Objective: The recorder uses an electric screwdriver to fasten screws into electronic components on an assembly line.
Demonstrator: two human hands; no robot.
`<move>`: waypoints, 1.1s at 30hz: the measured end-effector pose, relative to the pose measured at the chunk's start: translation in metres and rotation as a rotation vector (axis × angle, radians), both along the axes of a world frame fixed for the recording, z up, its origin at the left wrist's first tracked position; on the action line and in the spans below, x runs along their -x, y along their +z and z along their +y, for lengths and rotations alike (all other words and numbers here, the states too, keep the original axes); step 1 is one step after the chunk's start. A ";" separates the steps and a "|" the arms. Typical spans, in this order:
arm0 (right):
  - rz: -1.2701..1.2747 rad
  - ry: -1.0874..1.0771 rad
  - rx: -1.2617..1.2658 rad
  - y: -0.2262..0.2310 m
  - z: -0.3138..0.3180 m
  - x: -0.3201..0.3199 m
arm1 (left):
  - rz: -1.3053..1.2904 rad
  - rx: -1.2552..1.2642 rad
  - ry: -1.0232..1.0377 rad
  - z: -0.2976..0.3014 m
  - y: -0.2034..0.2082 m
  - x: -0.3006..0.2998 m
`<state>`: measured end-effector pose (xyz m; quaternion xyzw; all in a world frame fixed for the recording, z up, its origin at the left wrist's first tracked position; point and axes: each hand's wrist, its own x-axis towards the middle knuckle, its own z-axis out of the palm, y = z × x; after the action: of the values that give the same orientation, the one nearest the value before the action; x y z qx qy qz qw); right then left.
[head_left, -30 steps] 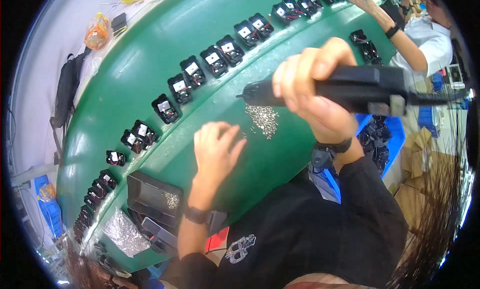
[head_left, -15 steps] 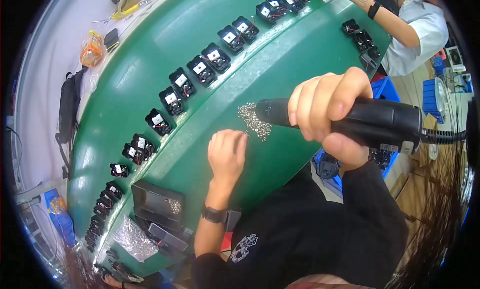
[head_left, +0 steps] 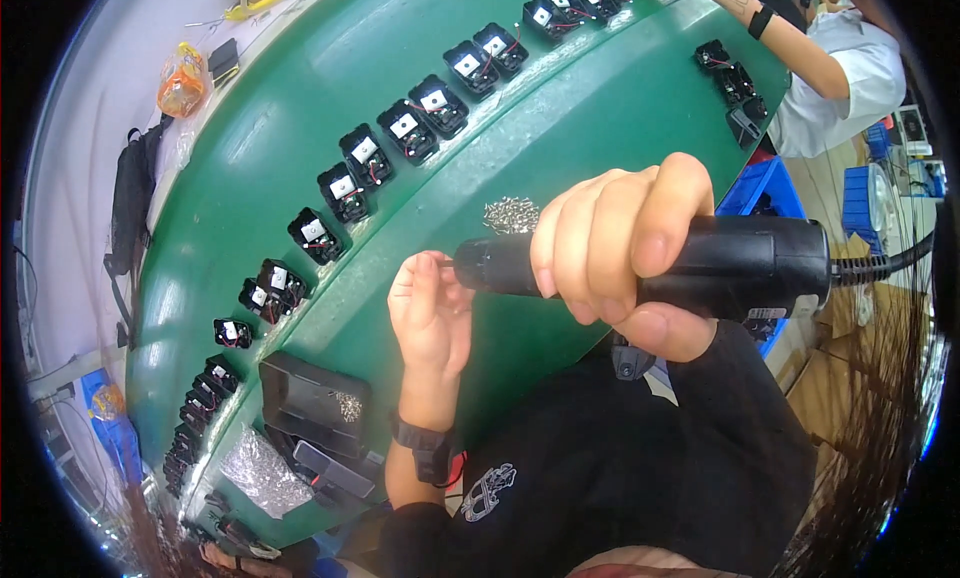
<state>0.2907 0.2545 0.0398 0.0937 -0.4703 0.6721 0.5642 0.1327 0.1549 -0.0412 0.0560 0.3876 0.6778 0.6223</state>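
Note:
My right hand [head_left: 630,248] is wrapped around a black electric screwdriver [head_left: 765,268], held level with its tip toward the left. At that tip, my left hand [head_left: 432,318] has its thumb and forefinger pinched together by the thin bit. Whatever may be between those fingertips is too small to make out. Just beyond the screwdriver, a pile of small silver screws [head_left: 511,215] lies on the green table [head_left: 560,148], partly covered by my right hand.
Several black housings [head_left: 403,128] with white labels and red wires line a raised strip. A black tray [head_left: 285,388] with screws and a silver bag [head_left: 262,473] lie lower left. Blue bins [head_left: 745,193] stand right. Another person's arm [head_left: 790,48] reaches in at top right.
The screwdriver tip has moved from the screw pile left and nearer to me. My left hand has turned over and lifted, its fingertips now meeting the bit.

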 end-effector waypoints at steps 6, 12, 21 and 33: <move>-0.118 -0.031 0.021 -0.002 0.007 0.004 | -0.114 -0.046 -0.079 0.009 -0.006 0.008; -0.092 -0.044 -0.024 -0.011 0.019 0.018 | -0.131 -0.098 -0.143 0.024 -0.020 0.022; -0.247 -0.427 0.047 -0.082 0.100 0.082 | 2.184 -0.112 -0.072 0.101 -0.011 0.054; -0.230 -0.375 0.071 -0.089 0.120 0.110 | 2.194 -0.179 -0.286 0.142 -0.043 0.092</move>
<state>0.1804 0.3740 -0.0491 -0.0926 -0.5169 0.5777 0.6249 0.0409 0.2965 -0.0838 0.7146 0.6679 0.2079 0.0077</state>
